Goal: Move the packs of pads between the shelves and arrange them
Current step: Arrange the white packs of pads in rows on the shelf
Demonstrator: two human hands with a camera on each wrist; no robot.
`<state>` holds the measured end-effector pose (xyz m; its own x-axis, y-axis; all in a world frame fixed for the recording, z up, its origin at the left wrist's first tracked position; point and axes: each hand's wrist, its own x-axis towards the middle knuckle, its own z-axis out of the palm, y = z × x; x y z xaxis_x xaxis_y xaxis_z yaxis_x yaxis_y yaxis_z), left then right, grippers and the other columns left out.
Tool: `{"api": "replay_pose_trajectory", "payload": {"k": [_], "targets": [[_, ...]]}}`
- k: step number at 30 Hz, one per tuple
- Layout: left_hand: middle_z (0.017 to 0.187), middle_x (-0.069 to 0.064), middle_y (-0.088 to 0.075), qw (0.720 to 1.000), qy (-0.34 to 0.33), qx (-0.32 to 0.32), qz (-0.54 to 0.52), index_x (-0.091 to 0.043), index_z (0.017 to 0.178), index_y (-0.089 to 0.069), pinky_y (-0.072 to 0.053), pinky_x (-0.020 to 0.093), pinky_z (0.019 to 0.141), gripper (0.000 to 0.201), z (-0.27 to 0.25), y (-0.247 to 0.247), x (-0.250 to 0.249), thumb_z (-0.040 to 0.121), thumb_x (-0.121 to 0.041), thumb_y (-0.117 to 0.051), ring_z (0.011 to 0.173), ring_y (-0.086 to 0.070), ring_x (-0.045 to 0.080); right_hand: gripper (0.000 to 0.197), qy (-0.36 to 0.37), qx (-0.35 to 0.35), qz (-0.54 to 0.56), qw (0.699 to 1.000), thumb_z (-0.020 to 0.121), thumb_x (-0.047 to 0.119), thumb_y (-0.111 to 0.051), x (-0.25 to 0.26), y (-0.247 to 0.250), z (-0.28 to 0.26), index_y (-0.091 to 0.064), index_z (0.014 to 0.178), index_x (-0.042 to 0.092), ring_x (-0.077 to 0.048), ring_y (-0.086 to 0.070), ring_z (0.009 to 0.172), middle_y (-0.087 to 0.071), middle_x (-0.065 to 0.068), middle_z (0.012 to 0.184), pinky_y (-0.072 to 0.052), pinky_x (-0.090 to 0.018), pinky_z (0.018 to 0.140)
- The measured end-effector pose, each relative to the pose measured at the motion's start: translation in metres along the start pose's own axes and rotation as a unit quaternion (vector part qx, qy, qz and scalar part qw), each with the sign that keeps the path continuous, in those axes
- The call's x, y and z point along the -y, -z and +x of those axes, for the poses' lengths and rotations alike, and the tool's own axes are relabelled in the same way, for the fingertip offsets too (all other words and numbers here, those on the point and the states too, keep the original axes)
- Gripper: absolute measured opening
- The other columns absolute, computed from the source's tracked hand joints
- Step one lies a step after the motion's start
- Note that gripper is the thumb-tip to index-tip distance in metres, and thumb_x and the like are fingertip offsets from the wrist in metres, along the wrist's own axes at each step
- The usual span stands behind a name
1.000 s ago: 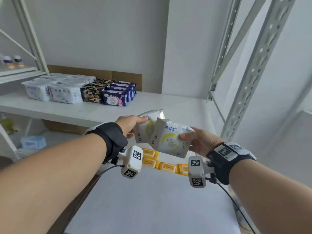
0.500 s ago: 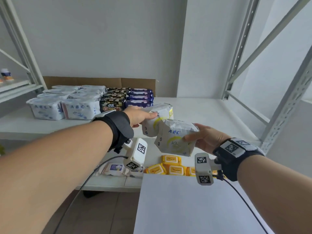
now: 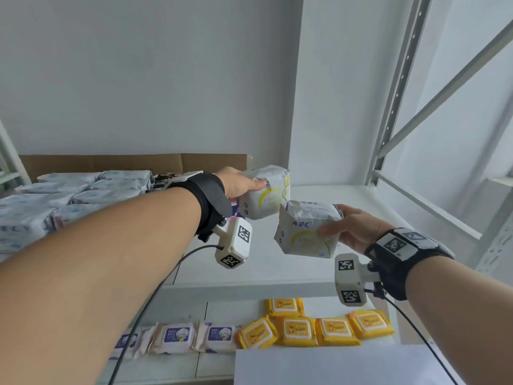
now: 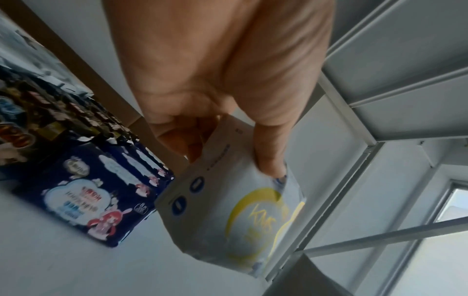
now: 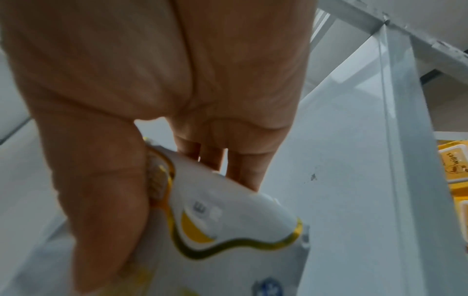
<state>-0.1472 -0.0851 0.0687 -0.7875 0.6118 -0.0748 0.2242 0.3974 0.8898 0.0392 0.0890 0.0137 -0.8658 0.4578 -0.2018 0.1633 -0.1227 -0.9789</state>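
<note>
Each hand grips a white pack, left hand (image 3: pixel 241 182) and right hand (image 3: pixel 355 229) over the upper shelf (image 3: pixel 347 195); next, I judge, setting them beside the dark-blue packs (image 4: pixel 101 192)

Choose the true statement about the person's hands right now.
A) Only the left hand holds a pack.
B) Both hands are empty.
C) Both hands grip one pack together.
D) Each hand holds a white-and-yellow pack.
D: the left hand grips one white-and-yellow pack, the right hand another.

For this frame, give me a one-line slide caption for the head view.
Left hand and right hand each hold a white ABC pad pack above the white shelf.
</note>
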Motion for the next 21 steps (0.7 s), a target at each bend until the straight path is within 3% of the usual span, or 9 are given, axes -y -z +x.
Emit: {"api": "replay_pose_trajectory", "payload": {"k": [2, 3, 4, 6, 11, 13, 16, 19, 21], "targets": [[0.113, 0.003, -0.063, 1.000, -0.011, 0.016, 0.025, -0.011, 0.116, -0.058, -0.046, 0.028, 0.086, 0.053, 0.029, 0.004, -0.003, 0.073, -0.036, -0.078, 0.101, -0.058, 0.021, 0.072, 0.002, -0.018, 0.009, 1.000, 0.051, -0.017, -0.068, 0.001, 0.003, 0.025, -0.053, 0.120, -0.004, -0.041, -0.060, 0.108, -0.062, -0.026, 0.119, -0.046, -0.049, 0.100], [0.124, 0.004, -0.059, 0.999, -0.020, 0.025, 0.037, -0.010, 0.128, -0.052, -0.045, 0.029, 0.093, 0.063, 0.044, 0.006, -0.004, 0.075, -0.033, -0.077, 0.111, -0.056, 0.023, 0.071, 0.002, -0.030, 0.014, 0.999, 0.051, -0.018, -0.067, 0.000, 0.005, 0.038, -0.053, 0.119, -0.003, -0.040, -0.061, 0.106, -0.062, -0.025, 0.118, -0.047, -0.048, 0.097], [0.132, 0.005, -0.053, 0.998, -0.027, 0.036, 0.046, -0.009, 0.138, -0.043, -0.042, 0.030, 0.100, 0.074, 0.061, 0.008, -0.006, 0.076, -0.032, -0.077, 0.119, -0.053, 0.024, 0.069, 0.003, -0.041, 0.018, 0.999, 0.054, -0.021, -0.066, -0.002, 0.007, 0.053, -0.053, 0.119, -0.002, -0.039, -0.062, 0.105, -0.063, -0.024, 0.116, -0.048, -0.047, 0.095], [0.136, 0.006, -0.050, 0.995, -0.042, 0.063, 0.065, -0.010, 0.142, -0.038, -0.040, 0.035, 0.107, 0.078, 0.095, 0.011, -0.007, 0.078, -0.031, -0.075, 0.124, -0.050, 0.025, 0.064, 0.004, -0.060, 0.026, 0.998, 0.060, -0.026, -0.063, -0.006, 0.008, 0.082, -0.052, 0.119, -0.002, -0.038, -0.062, 0.103, -0.063, -0.023, 0.114, -0.049, -0.045, 0.090], [0.126, 0.012, -0.061, 0.983, -0.053, 0.127, 0.124, -0.005, 0.123, -0.057, -0.045, 0.034, 0.101, 0.048, 0.195, 0.016, -0.009, 0.082, -0.023, -0.072, 0.115, -0.058, 0.027, 0.060, -0.003, -0.116, 0.046, 0.992, 0.065, -0.031, -0.058, -0.014, 0.007, 0.157, -0.052, 0.117, 0.000, -0.039, -0.060, 0.104, -0.062, -0.022, 0.112, -0.049, -0.044, 0.088], [0.125, 0.012, -0.061, 0.977, -0.053, 0.136, 0.155, -0.004, 0.124, -0.057, -0.047, 0.029, 0.095, 0.049, 0.235, 0.015, -0.005, 0.082, -0.022, -0.072, 0.114, -0.059, 0.028, 0.061, -0.007, -0.139, 0.046, 0.989, 0.065, -0.032, -0.057, -0.016, 0.007, 0.187, -0.052, 0.117, 0.000, -0.038, -0.060, 0.101, -0.062, -0.021, 0.109, -0.049, -0.043, 0.087], [0.123, 0.011, -0.063, 0.970, -0.058, 0.136, 0.193, -0.006, 0.123, -0.059, -0.047, 0.031, 0.098, 0.048, 0.283, 0.012, 0.006, 0.080, -0.020, -0.074, 0.112, -0.060, 0.027, 0.061, -0.011, -0.162, 0.018, 0.987, 0.064, -0.032, -0.057, -0.022, 0.006, 0.229, -0.054, 0.116, 0.002, -0.035, -0.060, 0.099, -0.063, -0.019, 0.105, -0.048, -0.041, 0.089], [0.115, 0.006, -0.065, 0.957, -0.058, 0.126, 0.254, -0.010, 0.122, -0.060, -0.047, 0.027, 0.094, 0.048, 0.317, 0.008, 0.019, 0.079, -0.025, -0.075, 0.112, -0.060, 0.025, 0.057, -0.029, -0.145, -0.017, 0.989, 0.066, -0.025, -0.062, -0.028, 0.003, 0.264, -0.059, 0.110, 0.012, -0.021, -0.062, 0.091, -0.068, -0.008, 0.098, -0.045, -0.028, 0.075], [0.122, 0.006, -0.063, 0.948, -0.049, 0.130, 0.285, -0.009, 0.126, -0.058, -0.046, 0.031, 0.100, 0.053, 0.333, 0.004, 0.029, 0.079, -0.027, -0.075, 0.114, -0.059, 0.025, 0.056, -0.046, -0.129, -0.010, 0.991, 0.068, -0.023, -0.062, -0.033, 0.002, 0.284, -0.060, 0.105, 0.019, -0.015, -0.064, 0.087, -0.070, -0.001, 0.093, -0.043, -0.024, 0.069]]}}
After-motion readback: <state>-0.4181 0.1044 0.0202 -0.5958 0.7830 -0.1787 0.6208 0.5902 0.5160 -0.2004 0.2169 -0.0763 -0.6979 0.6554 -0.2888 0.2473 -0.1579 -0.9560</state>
